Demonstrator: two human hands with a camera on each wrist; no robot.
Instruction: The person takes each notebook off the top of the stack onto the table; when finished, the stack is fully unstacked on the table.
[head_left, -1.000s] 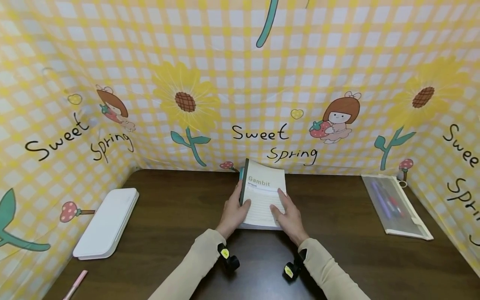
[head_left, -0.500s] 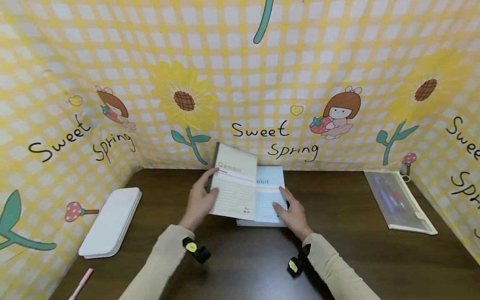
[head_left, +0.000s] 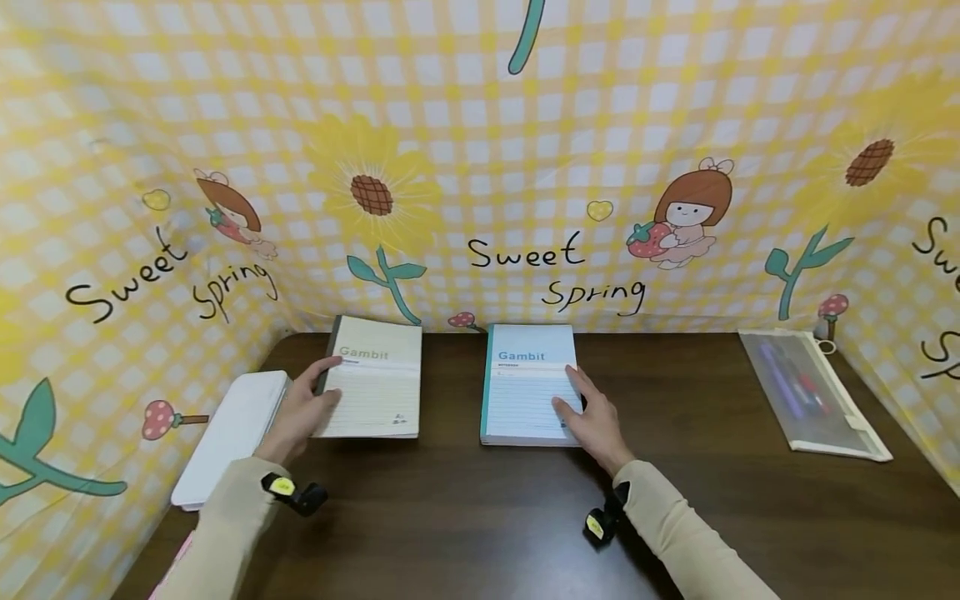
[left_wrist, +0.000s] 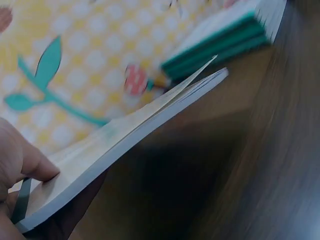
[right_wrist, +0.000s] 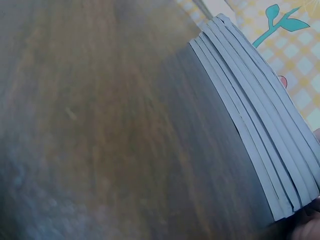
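My left hand (head_left: pixel 300 414) grips a cream "Gambit" notebook (head_left: pixel 378 387) by its dark spine, thumb on the cover. In the left wrist view, the notebook (left_wrist: pixel 120 145) is tilted above the table, its loose cover corner lifting from the pages. To the right lies a stack of notebooks (head_left: pixel 525 404) with a light blue cover on top and teal spines. My right hand (head_left: pixel 600 421) holds that stack at its right edge, thumb on the top cover. The right wrist view shows the page edges of the notebook stack (right_wrist: pixel 260 120); most of the hand is out of that frame.
A white case (head_left: pixel 225 437) lies at the left, partly behind my left forearm. At the right is a translucent zip pouch (head_left: pixel 806 392) with pens inside. A pink pen (head_left: pixel 176 562) shows beside my left sleeve. Yellow checked cloth (head_left: pixel 480 167) walls the dark table (head_left: pixel 450 525).
My left hand has lifted the cream notebook off the stack and carried it left, uncovering the blue notebook. The right hand has stayed at the stack's right edge.
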